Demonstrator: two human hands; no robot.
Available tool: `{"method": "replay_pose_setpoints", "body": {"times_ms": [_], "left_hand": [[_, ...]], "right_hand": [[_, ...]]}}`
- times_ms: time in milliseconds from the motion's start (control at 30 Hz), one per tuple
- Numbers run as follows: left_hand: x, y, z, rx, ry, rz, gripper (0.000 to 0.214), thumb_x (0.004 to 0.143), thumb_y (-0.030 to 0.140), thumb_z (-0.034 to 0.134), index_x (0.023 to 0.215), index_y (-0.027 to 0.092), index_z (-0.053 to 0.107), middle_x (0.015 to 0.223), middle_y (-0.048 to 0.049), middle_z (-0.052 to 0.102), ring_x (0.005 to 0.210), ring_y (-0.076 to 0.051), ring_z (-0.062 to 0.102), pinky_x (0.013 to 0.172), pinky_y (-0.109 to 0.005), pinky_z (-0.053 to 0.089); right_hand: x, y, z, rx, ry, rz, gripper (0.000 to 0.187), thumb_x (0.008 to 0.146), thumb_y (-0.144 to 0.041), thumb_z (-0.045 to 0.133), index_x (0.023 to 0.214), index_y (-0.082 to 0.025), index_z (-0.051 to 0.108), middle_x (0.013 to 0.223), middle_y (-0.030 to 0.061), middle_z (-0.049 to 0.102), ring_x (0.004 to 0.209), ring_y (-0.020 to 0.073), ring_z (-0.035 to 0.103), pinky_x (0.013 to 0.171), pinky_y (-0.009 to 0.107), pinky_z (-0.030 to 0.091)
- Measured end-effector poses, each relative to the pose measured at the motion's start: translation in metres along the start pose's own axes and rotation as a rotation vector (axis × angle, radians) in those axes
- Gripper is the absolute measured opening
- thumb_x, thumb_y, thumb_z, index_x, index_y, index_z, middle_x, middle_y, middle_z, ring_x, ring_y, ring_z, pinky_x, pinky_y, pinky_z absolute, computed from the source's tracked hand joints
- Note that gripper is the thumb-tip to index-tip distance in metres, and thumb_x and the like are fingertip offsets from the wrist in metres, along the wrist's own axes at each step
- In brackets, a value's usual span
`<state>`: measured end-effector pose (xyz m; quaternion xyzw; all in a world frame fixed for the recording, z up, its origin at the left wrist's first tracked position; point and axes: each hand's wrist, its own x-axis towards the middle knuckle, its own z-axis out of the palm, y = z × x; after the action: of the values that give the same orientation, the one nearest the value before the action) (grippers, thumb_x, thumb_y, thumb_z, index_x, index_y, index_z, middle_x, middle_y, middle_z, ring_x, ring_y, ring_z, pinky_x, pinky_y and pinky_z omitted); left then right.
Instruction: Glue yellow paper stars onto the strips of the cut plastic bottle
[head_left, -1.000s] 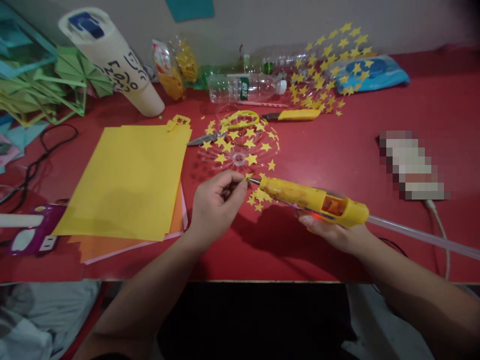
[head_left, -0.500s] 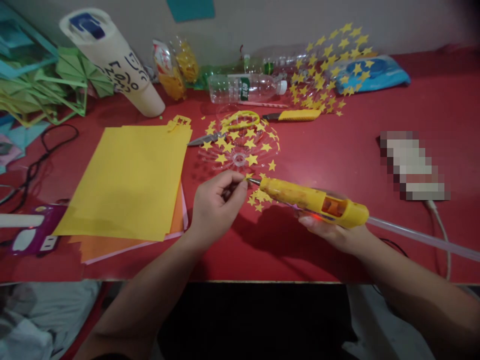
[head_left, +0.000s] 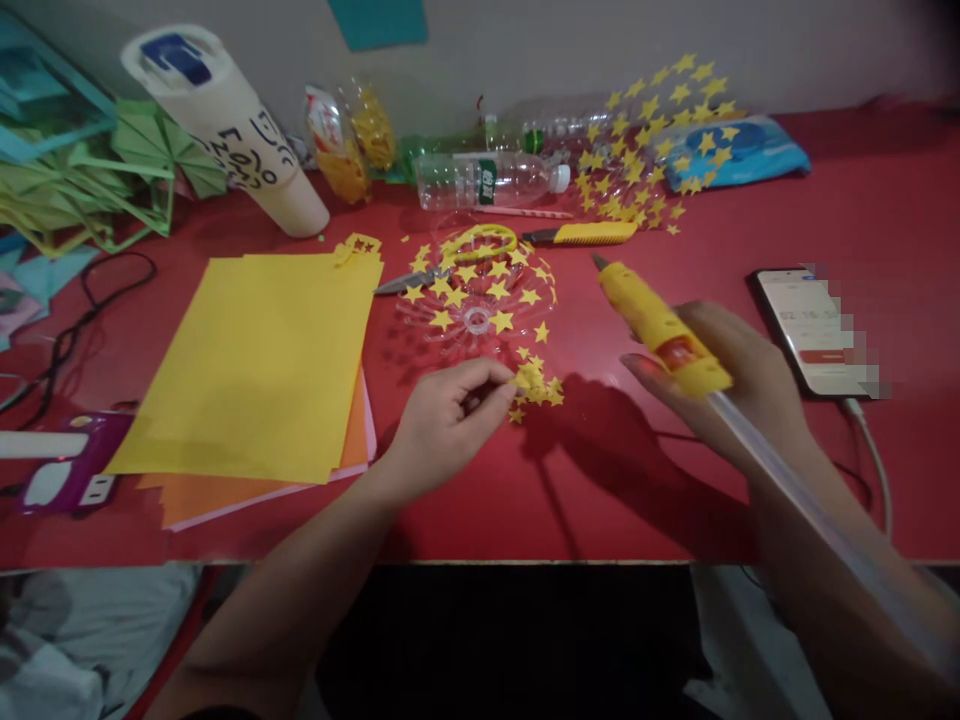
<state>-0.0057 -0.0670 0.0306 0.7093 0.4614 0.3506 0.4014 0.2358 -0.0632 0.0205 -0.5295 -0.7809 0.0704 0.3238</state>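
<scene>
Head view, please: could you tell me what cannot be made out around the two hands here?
- Left hand: the fingertips pinch at the pile of yellow stars; whether one star is held is too small to tell.
- Glue gun in the right hand: the palm hides its trigger.
- Phone: the screen is blurred.
- Glue stick: blurred, runs out at the lower right.

- Indoor light, moderate; colours saturated, corners dim with vignetting.
- Source above and behind: hard shadows of both hands fall forward on the red surface (head_left: 862, 200).
- Wide-angle bowing at the edges.
- Phone (head_left: 806, 325) screen partly pixelated; glue stick (head_left: 817, 520) motion-blurred.
</scene>
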Motion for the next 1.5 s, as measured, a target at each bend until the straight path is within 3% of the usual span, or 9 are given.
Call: {"method": "replay_pose_setpoints", "body": {"times_ms": [133, 300, 433, 500, 733, 933, 1100, 1200, 1500], "left_hand": [[0.002, 0.003, 0.002, -0.342, -0.173, -0.284, 0.015, 0.082, 0.024, 0.051, 0.071, 0.017, 0.055, 0.051, 0.0057, 0.05, 0.041, -0.003, 0.038, 0.042, -0.017, 0.031], [0.005, 0.002, 0.003, -0.57, -0.223, -0.469, 0.014, 0.08, 0.022, 0.05, 0.07, 0.015, 0.057, 0.045, 0.0059, 0.049, 0.033, -0.001, 0.028, 0.035, -0.016, 0.021], [0.006, 0.0, 0.002, -0.676, -0.229, -0.504, 0.014, 0.076, 0.022, 0.052, 0.067, 0.015, 0.059, 0.044, 0.005, 0.05, 0.033, -0.001, 0.03, 0.035, -0.015, 0.02], [0.006, 0.0, 0.001, -0.722, -0.24, -0.513, 0.013, 0.074, 0.022, 0.053, 0.066, 0.015, 0.059, 0.044, 0.0045, 0.05, 0.034, -0.001, 0.031, 0.034, -0.014, 0.019], [0.005, 0.002, 0.0, -0.751, -0.295, -0.556, 0.013, 0.071, 0.022, 0.051, 0.06, 0.015, 0.053, 0.044, 0.0044, 0.047, 0.034, -0.002, 0.03, 0.033, -0.015, 0.016], [0.002, 0.002, -0.004, -0.578, -0.275, -0.445, 0.017, 0.077, 0.027, 0.047, 0.064, 0.017, 0.053, 0.046, 0.0044, 0.045, 0.037, -0.004, 0.031, 0.036, -0.017, 0.023], [0.002, -0.003, -0.01, 0.242, 0.276, 0.103, 0.008, 0.076, 0.023, 0.057, 0.082, 0.02, 0.06, 0.075, -0.0022, 0.057, 0.07, -0.014, 0.053, 0.065, -0.029, 0.045], [0.005, -0.012, -0.009, 0.574, 0.396, 0.326, 0.012, 0.072, 0.02, 0.063, 0.084, 0.022, 0.063, 0.097, -0.0081, 0.056, 0.093, -0.023, 0.052, 0.082, -0.04, 0.043], [0.017, -0.033, 0.002, 0.702, 0.504, 0.415, 0.01, 0.077, 0.017, 0.061, 0.084, 0.023, 0.064, 0.112, -0.0089, 0.052, 0.102, -0.024, 0.045, 0.083, -0.042, 0.041]], "right_hand": [[0.001, 0.03, 0.009, -0.183, -0.233, -0.025, 0.016, 0.071, -0.013, 0.057, 0.085, -0.019, 0.053, 0.083, 0.0081, 0.056, 0.069, 0.0179, 0.056, 0.059, 0.029, 0.047], [-0.001, 0.041, 0.017, -0.214, -0.358, -0.075, 0.033, 0.066, -0.01, 0.054, 0.099, -0.017, 0.055, 0.094, 0.0097, 0.057, 0.084, 0.0229, 0.059, 0.075, 0.037, 0.052], [0.006, 0.012, 0.003, -0.269, -0.273, -0.184, 0.025, 0.079, -0.019, 0.051, 0.104, -0.017, 0.054, 0.106, 0.0142, 0.059, 0.099, 0.0291, 0.056, 0.083, 0.046, 0.048], [0.011, -0.012, -0.003, -0.131, -0.128, -0.253, 0.009, 0.084, -0.02, 0.051, 0.092, -0.018, 0.056, 0.09, 0.0092, 0.063, 0.086, 0.023, 0.059, 0.077, 0.04, 0.05], [0.027, -0.056, 0.007, 0.019, -0.165, -0.562, 0.012, 0.089, -0.014, 0.046, 0.089, -0.018, 0.057, 0.086, 0.0055, 0.067, 0.079, 0.0151, 0.06, 0.072, 0.028, 0.05], [0.035, -0.057, 0.011, 0.044, -0.16, -0.542, 0.013, 0.089, -0.014, 0.046, 0.082, -0.018, 0.057, 0.08, 0.0048, 0.067, 0.075, 0.0139, 0.06, 0.07, 0.026, 0.048], [0.039, -0.055, 0.015, -0.071, -0.16, -0.422, 0.014, 0.088, -0.019, 0.046, 0.079, -0.019, 0.057, 0.059, -0.0018, 0.058, 0.05, 0.0095, 0.049, 0.048, 0.022, 0.035], [0.041, -0.051, 0.022, -0.171, -0.175, -0.418, 0.017, 0.089, -0.024, 0.045, 0.081, -0.018, 0.059, 0.049, -0.0047, 0.052, 0.042, 0.0087, 0.044, 0.044, 0.023, 0.026], [0.044, -0.05, 0.04, -0.24, -0.095, -0.539, 0.021, 0.089, -0.018, 0.044, 0.074, -0.017, 0.058, 0.05, -0.0045, 0.056, 0.042, 0.0082, 0.046, 0.044, 0.025, 0.027]]}}
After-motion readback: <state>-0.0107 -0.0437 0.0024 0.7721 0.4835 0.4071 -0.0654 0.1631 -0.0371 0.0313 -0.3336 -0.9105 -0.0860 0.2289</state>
